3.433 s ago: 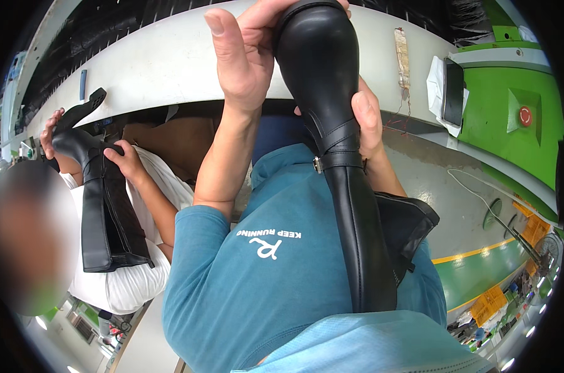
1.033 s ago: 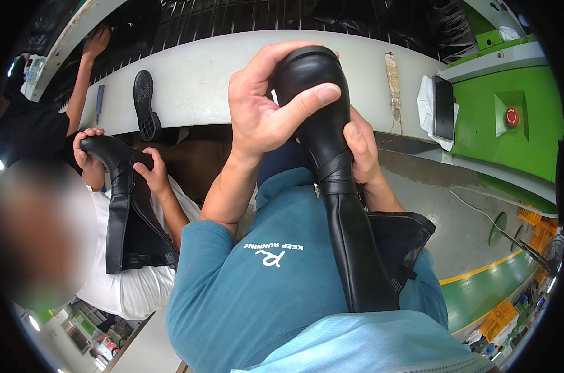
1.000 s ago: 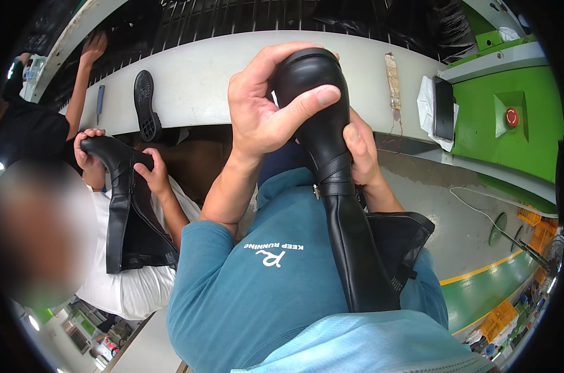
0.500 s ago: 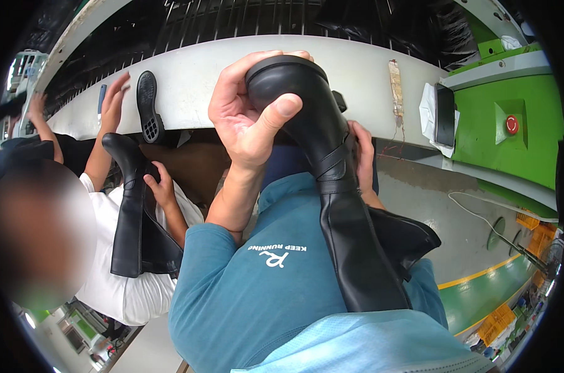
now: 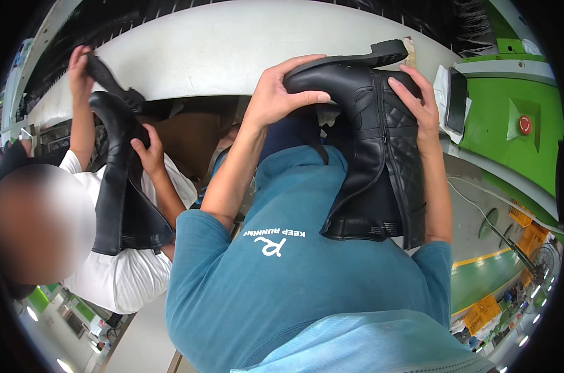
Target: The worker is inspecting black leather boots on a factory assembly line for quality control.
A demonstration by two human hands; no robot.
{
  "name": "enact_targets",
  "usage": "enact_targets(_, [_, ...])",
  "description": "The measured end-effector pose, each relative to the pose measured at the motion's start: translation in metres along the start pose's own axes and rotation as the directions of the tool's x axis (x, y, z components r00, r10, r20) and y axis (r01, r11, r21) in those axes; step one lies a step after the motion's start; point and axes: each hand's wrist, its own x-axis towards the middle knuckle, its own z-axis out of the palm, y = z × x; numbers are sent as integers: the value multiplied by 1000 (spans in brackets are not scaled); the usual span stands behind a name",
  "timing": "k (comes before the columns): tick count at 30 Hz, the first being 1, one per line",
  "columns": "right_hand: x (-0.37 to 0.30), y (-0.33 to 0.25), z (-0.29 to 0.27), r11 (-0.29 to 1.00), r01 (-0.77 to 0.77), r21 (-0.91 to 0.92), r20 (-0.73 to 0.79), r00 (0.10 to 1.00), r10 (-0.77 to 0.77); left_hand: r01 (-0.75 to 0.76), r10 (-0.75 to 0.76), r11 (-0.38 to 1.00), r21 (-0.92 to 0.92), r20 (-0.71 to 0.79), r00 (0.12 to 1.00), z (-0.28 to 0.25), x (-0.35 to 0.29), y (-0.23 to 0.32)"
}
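A tall black boot (image 5: 363, 133), its side zip undone and its quilted shaft hanging down, is held before my chest by both hands. My left hand (image 5: 279, 90) is wrapped round the toe, thumb on the upper and fingers at the sole. A black heeled sole (image 5: 353, 60) runs along the boot's underside; toward the heel it seems to stand off from the upper. My right hand (image 5: 419, 105) grips the boot at the back of the heel and ankle, fingers over the quilted leather.
At my left a co-worker holds another black boot (image 5: 117, 161) and a loose black sole (image 5: 111, 78). A white work surface (image 5: 213, 50) lies ahead. On the right stand a phone (image 5: 456, 99) on white paper and a green machine (image 5: 493, 118) with a red button (image 5: 524, 125).
I have turned the boot so its zip side and sole profile show, and moved it rightward. My right hand has come round to its heel. The co-worker has lifted a sole off the surface.
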Motion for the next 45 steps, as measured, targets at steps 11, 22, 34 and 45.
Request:
enact_targets(11, [9,9,5,999,31,17,-5,999,-31,-17,15,996,-83,-19,1000,-4,-1,-10])
enact_targets(22, [85,-10,-41,976,-163,146,295,949,114,-4,-8,995,-99,-119,993,6,-3,-5])
enact_targets(34, [54,46,-7,586,-663,465,419,748,514,58,-46,972,-229,59,997,-5,-71,3])
enact_targets(45, [84,33,-8,884,-467,-14,251,854,456,-252,435,661,707,-87,896,-4,-47,-15])
